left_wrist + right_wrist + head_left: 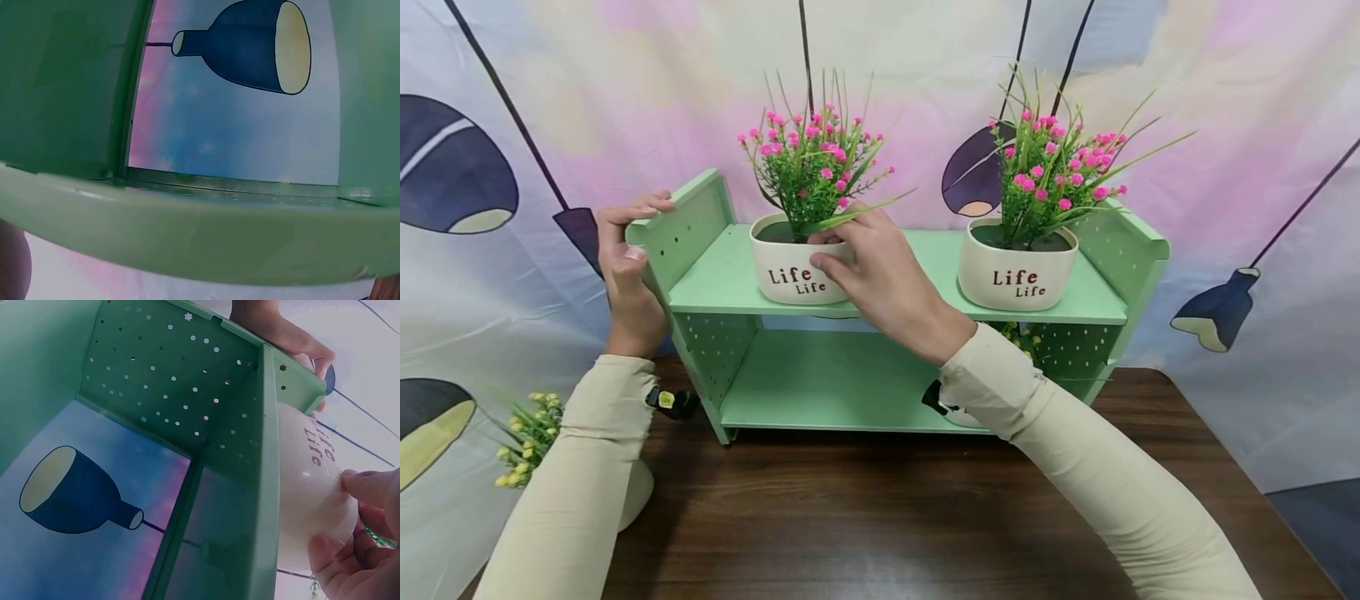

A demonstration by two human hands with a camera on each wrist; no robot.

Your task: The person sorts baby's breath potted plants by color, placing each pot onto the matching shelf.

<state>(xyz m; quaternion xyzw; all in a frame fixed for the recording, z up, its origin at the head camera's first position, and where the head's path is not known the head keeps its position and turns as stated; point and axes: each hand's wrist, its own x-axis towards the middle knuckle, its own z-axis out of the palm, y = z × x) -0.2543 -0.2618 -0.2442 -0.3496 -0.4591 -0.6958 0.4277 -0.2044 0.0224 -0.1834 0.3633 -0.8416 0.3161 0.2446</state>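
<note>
A green two-tier shelf stands on the table. My left hand grips the top of its left side panel, fingers over the edge. On the upper tier, my right hand holds the right end of a white flower pot marked "Life", planted with pink artificial flowers. Thumb and fingers touch this pot in the right wrist view. The left wrist view is mostly filled by the shelf's green panels; only a sliver of hand shows there.
A matching white pot with pink flowers stands on the upper tier's right. Behind my right forearm, yellow flowers show on the lower tier. Another yellow-flowered plant is at the left, partly behind my left sleeve. The table is dark wood.
</note>
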